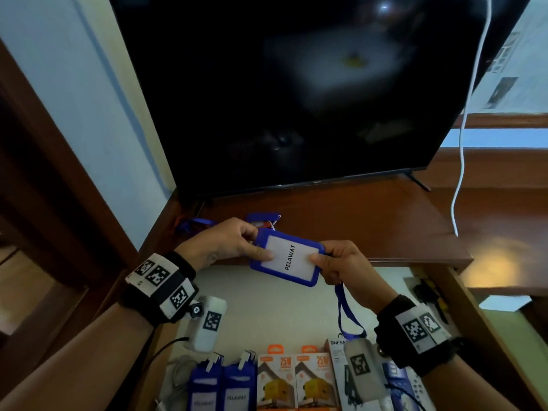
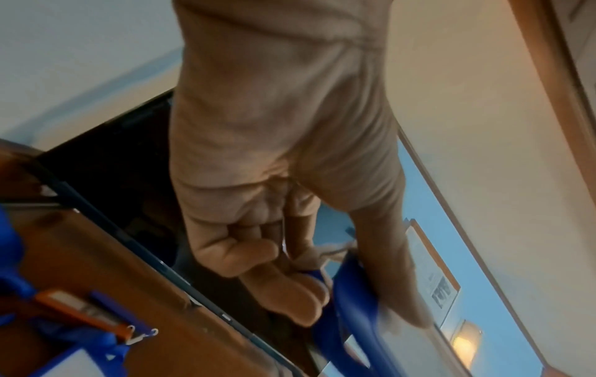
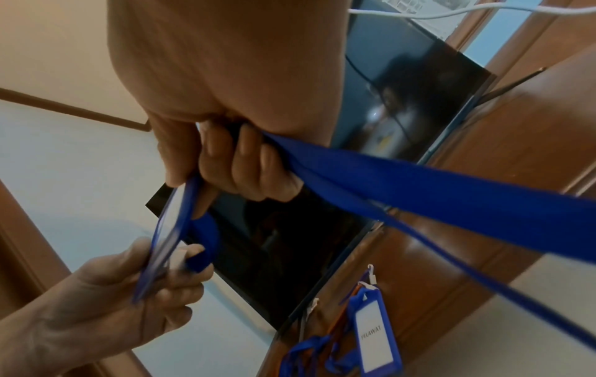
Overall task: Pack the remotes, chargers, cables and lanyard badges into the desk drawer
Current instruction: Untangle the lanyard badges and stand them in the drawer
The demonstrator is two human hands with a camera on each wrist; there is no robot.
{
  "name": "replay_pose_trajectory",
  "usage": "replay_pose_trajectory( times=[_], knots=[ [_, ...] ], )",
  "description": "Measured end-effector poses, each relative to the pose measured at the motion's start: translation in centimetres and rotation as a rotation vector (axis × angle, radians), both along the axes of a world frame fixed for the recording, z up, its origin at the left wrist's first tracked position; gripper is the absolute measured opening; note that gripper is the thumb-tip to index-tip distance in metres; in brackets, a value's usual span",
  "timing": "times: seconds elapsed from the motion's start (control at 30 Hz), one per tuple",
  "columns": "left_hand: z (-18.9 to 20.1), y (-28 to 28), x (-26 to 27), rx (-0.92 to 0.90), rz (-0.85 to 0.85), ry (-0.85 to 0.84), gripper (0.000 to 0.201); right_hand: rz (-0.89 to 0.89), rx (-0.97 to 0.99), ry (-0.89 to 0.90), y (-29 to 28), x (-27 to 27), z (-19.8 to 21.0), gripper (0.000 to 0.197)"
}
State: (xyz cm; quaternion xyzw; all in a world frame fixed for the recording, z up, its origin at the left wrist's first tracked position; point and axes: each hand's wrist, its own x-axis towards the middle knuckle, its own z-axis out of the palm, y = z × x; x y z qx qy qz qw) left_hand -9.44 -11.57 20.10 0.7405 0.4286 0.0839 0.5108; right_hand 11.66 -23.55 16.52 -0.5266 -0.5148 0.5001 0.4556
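Note:
A blue badge holder (image 1: pixel 286 258) with a white card reading PELAWAT hangs in the air over the open drawer (image 1: pixel 281 304). My left hand (image 1: pixel 234 244) pinches its left edge, thumb on the card. My right hand (image 1: pixel 335 264) pinches the right edge and grips the blue lanyard strap (image 1: pixel 345 311), which loops down below it. In the right wrist view the strap (image 3: pixel 403 176) runs out of my curled fingers (image 3: pixel 242 163). The left wrist view shows my left thumb on the badge's blue edge (image 2: pixel 358 296). Another lanyard badge (image 1: pixel 262 219) lies on the desk top behind.
In the drawer's near part stand two blue badges (image 1: pixel 222 384), two orange charger boxes (image 1: pixel 295 381), a white box (image 1: pixel 341 372) and a white cable (image 1: pixel 178 378). A dark TV (image 1: pixel 296 99) stands on the desk (image 1: pixel 370 215). A white cord (image 1: pixel 462 143) hangs at right.

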Motion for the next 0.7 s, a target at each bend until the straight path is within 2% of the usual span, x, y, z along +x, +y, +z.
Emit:
replay_pose_trajectory(
  times=[0.1, 0.27, 0.37, 0.5, 0.6, 0.7],
  knots=[
    [-1.1, -0.3, -0.6, -0.008, 0.041, -0.023, 0.031, -0.003, -0.034, 0.030, 0.1, -1.1, -1.0, 0.021],
    [-2.4, -0.4, -1.7, -0.038, -0.061, 0.034, 0.018, 0.000, -0.128, 0.038, 0.3, -2.1, -2.1, 0.022],
    [-3.1, -0.5, -2.4, -0.020, -0.035, 0.028, 0.013, -0.014, -0.154, -0.011, 0.2, -2.4, -2.6, 0.019],
    [-3.9, -0.2, -3.0, 0.019, 0.164, -0.101, 0.015, -0.046, -0.141, -0.048, -0.3, -2.7, -3.7, 0.025],
    [-3.9, -0.8, -2.8, 0.036, 0.354, -0.236, 0.009, -0.078, -0.139, -0.078, -0.6, -3.0, -4.2, 0.028],
    [-4.1, -1.5, -2.2, 0.056, 0.509, -0.344, 0.011, -0.083, -0.125, -0.175, -1.0, -3.5, -4.1, 0.031]
  ],
)
